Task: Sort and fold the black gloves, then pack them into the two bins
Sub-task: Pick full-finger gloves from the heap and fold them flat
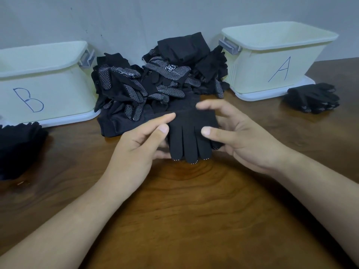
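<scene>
A black glove (pixel 191 133) lies flat between my hands above the wooden table, its fingers pointing toward me and white grip dots showing at the fingertips. My left hand (pixel 139 142) holds its left edge, with the forefinger on top and the other fingers curled beneath. My right hand (pixel 240 136) holds the right edge, thumb pressed on top and fingers under it. Behind it a loose pile of black dotted gloves (pixel 155 82) rests against the wall. Cream bin B (pixel 48 74) stands at the left and cream bin A (pixel 258 63) at the right.
A small stack of black gloves (pixel 312 98) lies in front of bin A at the right. Another dark stack (pixel 17 144) sits at the table's left edge before bin B. Brown wooden table (pixel 194 210) stretches toward me beneath my forearms.
</scene>
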